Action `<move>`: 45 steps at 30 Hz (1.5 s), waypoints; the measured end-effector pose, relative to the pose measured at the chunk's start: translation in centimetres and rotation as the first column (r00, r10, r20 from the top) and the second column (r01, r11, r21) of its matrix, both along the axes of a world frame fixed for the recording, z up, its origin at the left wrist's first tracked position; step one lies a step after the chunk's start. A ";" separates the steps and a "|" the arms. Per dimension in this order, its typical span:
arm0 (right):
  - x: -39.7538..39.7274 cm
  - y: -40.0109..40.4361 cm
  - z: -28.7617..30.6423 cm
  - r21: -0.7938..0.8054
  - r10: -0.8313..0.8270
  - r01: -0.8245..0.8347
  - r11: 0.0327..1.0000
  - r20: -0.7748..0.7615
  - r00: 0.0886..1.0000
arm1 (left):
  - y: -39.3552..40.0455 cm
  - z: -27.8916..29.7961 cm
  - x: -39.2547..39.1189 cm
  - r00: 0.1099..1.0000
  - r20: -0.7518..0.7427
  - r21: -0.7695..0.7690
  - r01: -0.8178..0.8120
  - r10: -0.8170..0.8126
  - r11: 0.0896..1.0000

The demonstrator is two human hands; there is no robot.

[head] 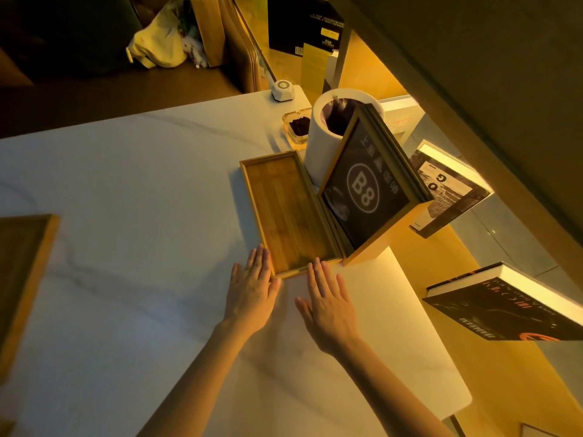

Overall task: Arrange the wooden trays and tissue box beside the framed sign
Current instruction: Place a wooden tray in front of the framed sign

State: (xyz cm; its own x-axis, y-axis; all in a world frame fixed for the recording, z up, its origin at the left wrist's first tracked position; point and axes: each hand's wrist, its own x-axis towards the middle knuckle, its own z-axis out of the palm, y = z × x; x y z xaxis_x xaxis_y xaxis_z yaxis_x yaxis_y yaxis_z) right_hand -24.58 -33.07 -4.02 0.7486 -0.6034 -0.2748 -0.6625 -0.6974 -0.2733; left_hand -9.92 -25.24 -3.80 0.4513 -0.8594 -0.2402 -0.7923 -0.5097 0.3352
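Fingertips (262, 254) of the left hand (251, 291) and right hand (328, 305) are laid flat, spread, nothing gripped, pressed against the near rim of the wooden tray (285, 212), probably so it gets squared up snug beside the framed sign (367, 189). Second tray (22, 279) is parked far left; no tissue box spotted.

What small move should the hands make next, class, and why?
Probably reach the left hand for the second tray at the table's left edge. The first tray already lies against the sign, both hands rest flat at its near end, and no tissue box shows.
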 end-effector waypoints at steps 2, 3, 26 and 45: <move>-0.1 0.1 0.1 0.005 -0.009 0.009 1.000 0.003 1.000 | 0.0 0.0 -0.1 1.000 -0.007 0.000 -0.001 0.001 1.000; -0.2 0.1 0.0 0.004 -0.011 0.011 1.000 0.002 1.000 | 0.1 -0.1 -0.2 1.000 -0.011 -0.001 -0.002 0.002 1.000; -1.2 0.5 -0.9 -0.052 0.017 -0.016 0.999 0.019 1.000 | 0.6 -0.7 -0.9 0.998 -0.060 -0.031 -0.017 0.015 0.999; 9.3 3.3 8.7 -0.150 0.275 -0.253 0.956 0.146 0.950 | 9.6 9.7 5.5 0.982 -0.064 -0.218 -0.187 0.177 0.958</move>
